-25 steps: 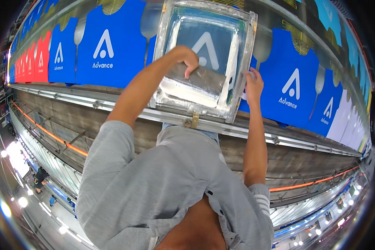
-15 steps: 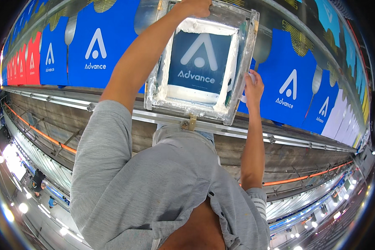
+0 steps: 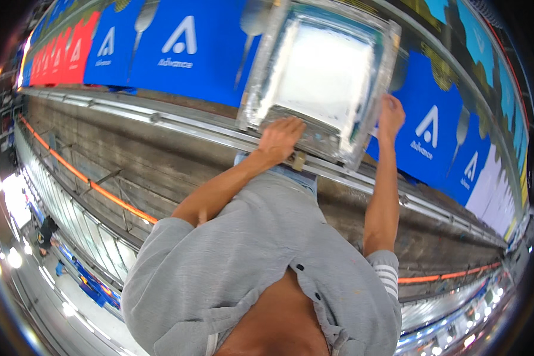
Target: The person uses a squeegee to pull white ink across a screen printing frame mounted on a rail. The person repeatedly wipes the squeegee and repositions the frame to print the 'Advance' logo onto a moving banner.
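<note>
A metal-framed printing screen (image 3: 381, 71) lies over the row of printing pallets, its inner area (image 3: 317, 68) covered in white ink that hides the design. My left hand (image 3: 280, 136) is at the screen's near edge, fingers curled over a grey squeegee blade (image 3: 314, 133) lying across the frame's lower inside. My right hand (image 3: 390, 115) grips the screen's right side, fingers bent; what else is inside them is unclear. Beside it lies a blue cut garment piece (image 3: 436, 160) with a white printed logo. The picture is blurred around the screen.
Blue pieces (image 3: 213, 71) and red pieces (image 3: 71, 59) with white prints line the table leftward; pale pieces (image 3: 489, 190) lie rightward. A metal rail (image 3: 190, 124) runs along the near edge, with an orange pipe (image 3: 118, 202) below. A person in dark clothing (image 3: 46, 234) is far lower left.
My left hand has moved from the screen's far end to its near edge, and white ink now covers the design. The view has turned slightly; my right hand stays at the frame's side.
</note>
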### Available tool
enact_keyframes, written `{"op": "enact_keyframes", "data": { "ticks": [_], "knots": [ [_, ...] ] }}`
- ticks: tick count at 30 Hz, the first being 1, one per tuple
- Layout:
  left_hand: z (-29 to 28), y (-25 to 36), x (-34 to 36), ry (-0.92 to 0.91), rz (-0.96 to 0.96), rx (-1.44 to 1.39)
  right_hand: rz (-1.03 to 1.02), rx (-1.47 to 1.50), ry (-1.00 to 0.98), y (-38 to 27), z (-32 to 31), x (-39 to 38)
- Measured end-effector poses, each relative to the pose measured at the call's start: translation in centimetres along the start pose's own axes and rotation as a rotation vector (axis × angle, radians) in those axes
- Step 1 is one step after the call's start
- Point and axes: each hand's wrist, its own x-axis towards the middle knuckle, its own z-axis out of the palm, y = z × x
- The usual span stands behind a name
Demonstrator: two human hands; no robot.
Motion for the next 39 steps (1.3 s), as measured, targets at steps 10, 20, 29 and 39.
{"op": "enact_keyframes", "data": {
  "ticks": [10, 20, 29, 39],
  "knots": [
    [-11.3, -18.6, -2.8, -0.248, -0.133, 0.075, -0.073, 0.147, 0.005, -10.7, 16.4, -9.7],
    [-23.4, -32.6, -6.6, -0.268, -0.097, 0.083, 0.066, 0.256, -0.011, -22.4, 31.2, -18.5],
    [-23.7, -35.6, -6.0, -0.356, -0.124, 0.089, -0.022, 0.084, -0.008, -22.5, 33.6, -18.5],
    [-24.7, -35.9, -3.9, -0.558, -0.238, 0.231, -0.423, -0.297, -0.008, -27.0, 32.7, -18.8]
  ]
}}
